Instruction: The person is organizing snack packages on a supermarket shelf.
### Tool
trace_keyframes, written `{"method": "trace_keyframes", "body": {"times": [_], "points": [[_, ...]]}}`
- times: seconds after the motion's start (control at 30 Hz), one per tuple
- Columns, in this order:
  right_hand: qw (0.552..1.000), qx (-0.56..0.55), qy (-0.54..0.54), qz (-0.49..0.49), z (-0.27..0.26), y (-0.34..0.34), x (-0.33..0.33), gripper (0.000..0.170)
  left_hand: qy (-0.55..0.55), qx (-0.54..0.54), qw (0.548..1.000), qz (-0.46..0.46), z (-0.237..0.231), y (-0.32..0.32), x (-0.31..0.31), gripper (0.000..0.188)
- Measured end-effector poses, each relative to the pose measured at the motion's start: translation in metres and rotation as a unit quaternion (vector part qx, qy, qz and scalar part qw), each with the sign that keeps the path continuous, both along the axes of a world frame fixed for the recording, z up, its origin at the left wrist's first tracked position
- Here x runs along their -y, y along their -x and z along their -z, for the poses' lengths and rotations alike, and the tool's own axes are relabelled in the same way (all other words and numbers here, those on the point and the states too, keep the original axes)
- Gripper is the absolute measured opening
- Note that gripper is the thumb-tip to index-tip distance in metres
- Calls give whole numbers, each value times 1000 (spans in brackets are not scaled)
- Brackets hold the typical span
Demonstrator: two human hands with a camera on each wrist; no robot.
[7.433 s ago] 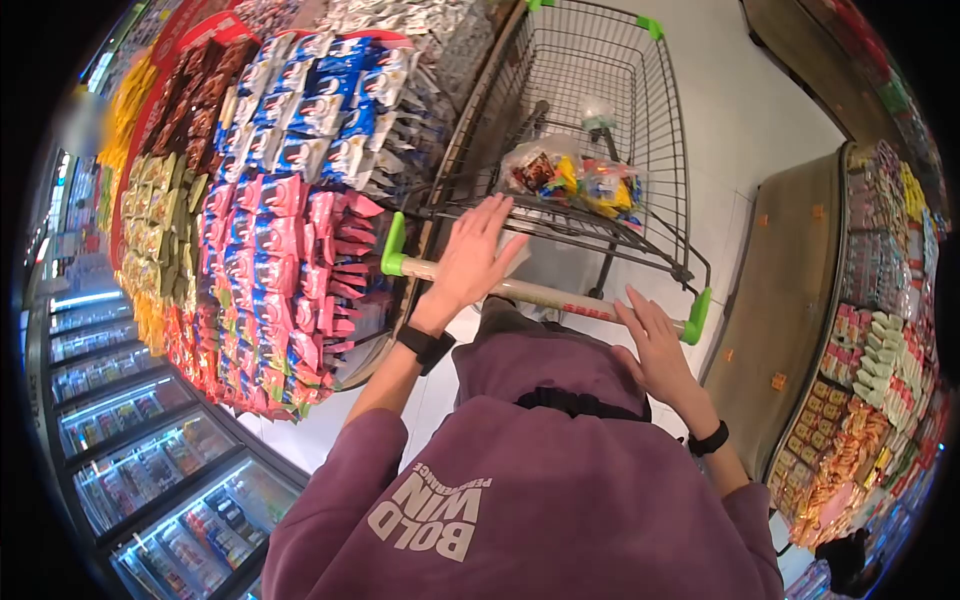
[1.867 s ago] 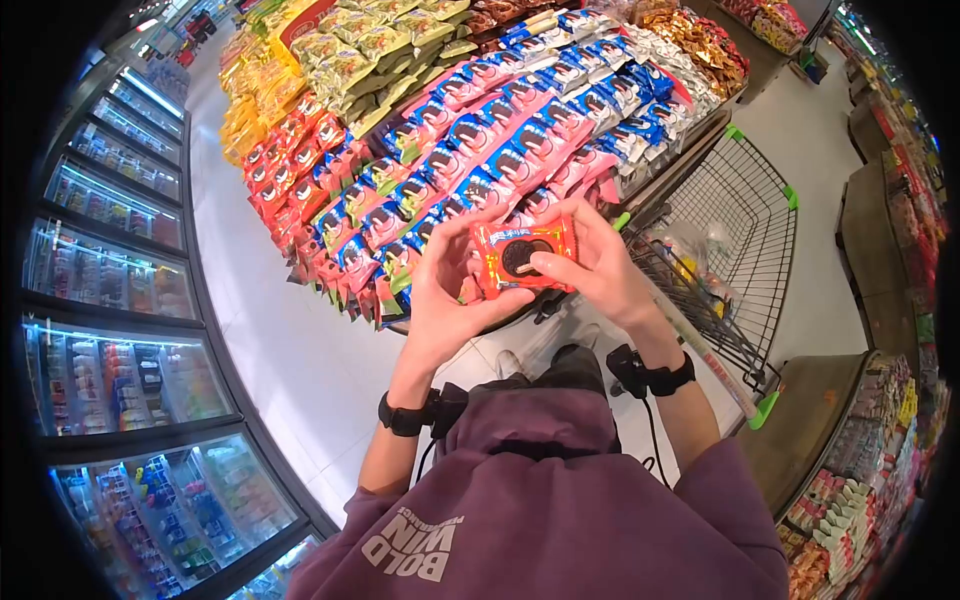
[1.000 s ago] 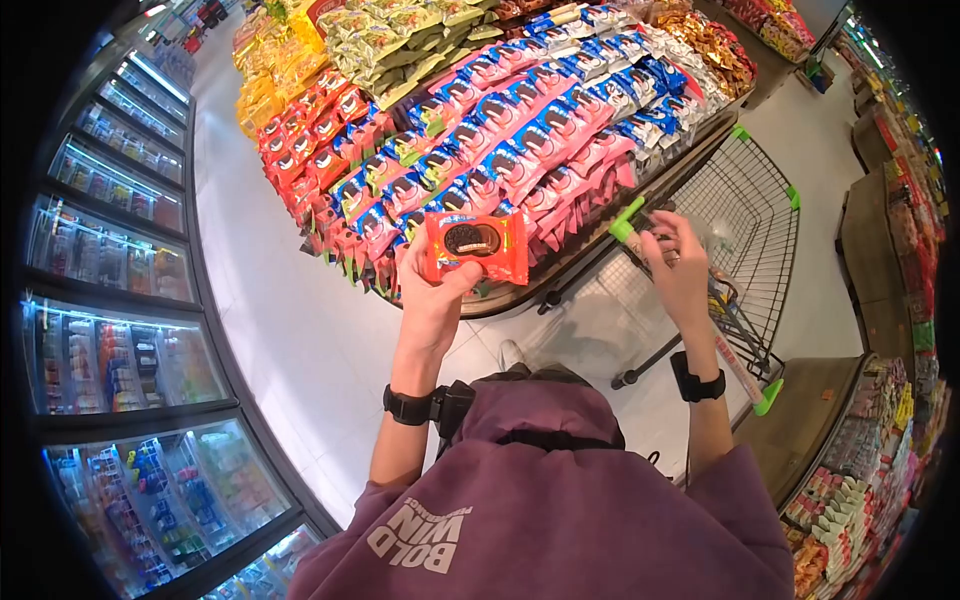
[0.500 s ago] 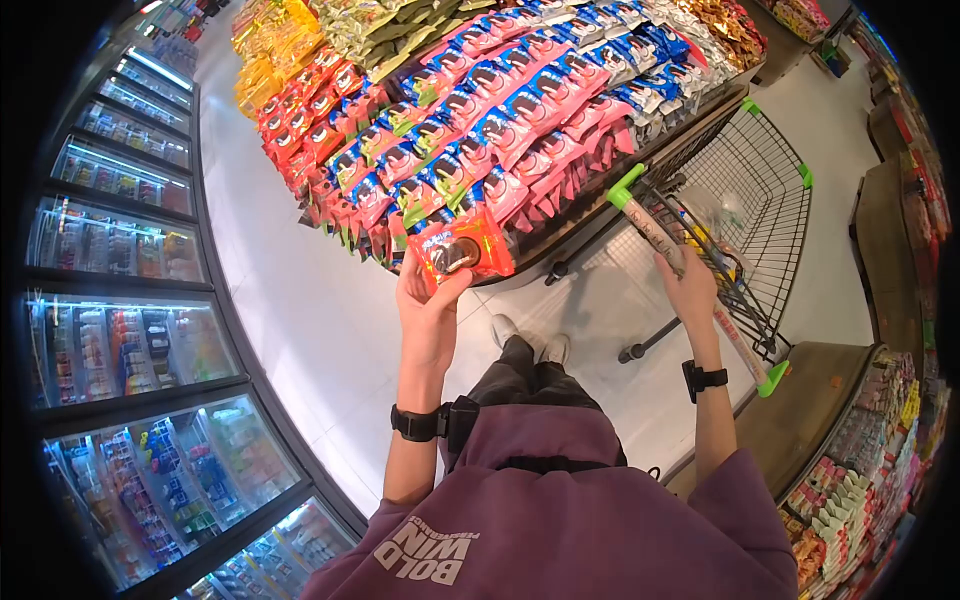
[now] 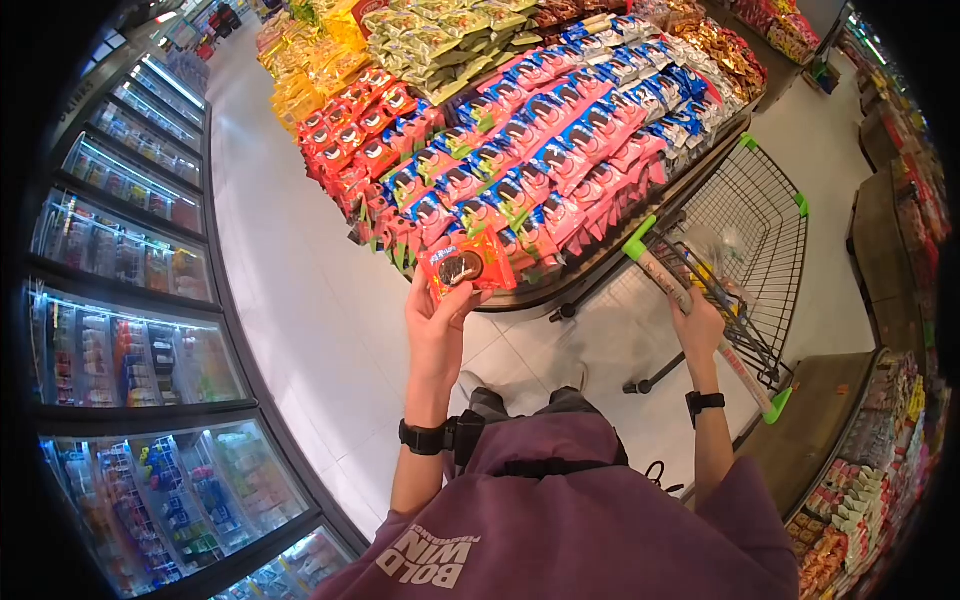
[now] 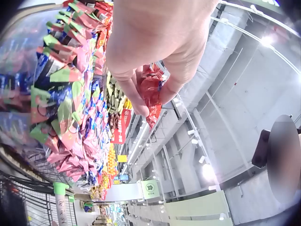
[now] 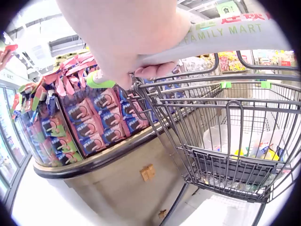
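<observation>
My left hand [image 5: 437, 335] pinches a red packet of chocolate sandwich cookies [image 5: 492, 258], thumb across its front, held up before the snack display. In the left wrist view the red packet [image 6: 151, 94] shows edge-on between thumb and fingers. Off to the right, my right hand [image 5: 697, 325] is wrapped around the handle [image 5: 738, 368] of a shopping cart [image 5: 770, 235]. Close up in the right wrist view, fingertips curl under the pale handle [image 7: 225, 38]. Clear bags with colourful packets [image 7: 270, 153] lie inside the cart.
A rounded display stand [image 5: 600, 275] is heaped with cookie packets [image 5: 545, 155] in blue, pink, red and silver. Glass-door coolers [image 5: 150, 360] line the left side. Along the right runs a low wooden shelf [image 5: 810, 420] with snacks. White tiled floor [image 5: 300, 290] lies between.
Earlier, both hands hovered over the cart handle, then both held the red cookie packet. The right hand has since let go and taken the cart handle; the left keeps the packet.
</observation>
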State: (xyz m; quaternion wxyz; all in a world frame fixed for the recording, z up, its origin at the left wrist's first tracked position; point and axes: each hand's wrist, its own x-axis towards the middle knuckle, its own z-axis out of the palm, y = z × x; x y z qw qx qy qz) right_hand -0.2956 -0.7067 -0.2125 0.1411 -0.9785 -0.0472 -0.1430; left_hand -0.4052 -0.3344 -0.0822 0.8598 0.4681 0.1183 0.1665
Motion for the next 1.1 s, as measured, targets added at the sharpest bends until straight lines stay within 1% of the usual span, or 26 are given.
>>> {"method": "trace_keyframes", "body": {"times": [0.1,0.23,0.3,0.4,0.47,0.5,0.67,0.83,0.9,1.07,1.1], "points": [[999,-2,39,19,3,15,-14,27,-26,8,1000,-4,-12,10,-30,62],[997,-21,51,52,7,32,-33,25,-55,-8,998,-3,-10,22,-77,61],[995,-12,65,70,11,40,-43,25,-72,-17,997,-1,-11,28,-96,60],[994,12,74,83,15,54,-56,25,-63,-17,998,11,-12,36,-120,55],[992,27,82,87,15,65,-62,25,-51,-13,998,25,-4,38,-138,52],[992,18,84,90,14,70,-64,25,-44,-11,998,32,-2,38,-145,50],[993,33,75,90,15,92,-75,25,-42,-3,998,53,1,34,-171,48],[991,35,75,102,19,109,-82,24,-29,-6,998,58,2,21,-183,49],[991,36,84,95,16,114,-84,24,-15,-13,998,63,4,17,-189,51],[992,38,97,72,23,124,-84,24,-23,-20,996,79,7,-5,-215,49],[994,40,92,41,18,125,-87,26,-28,-21,996,83,7,-12,-222,48]]}}
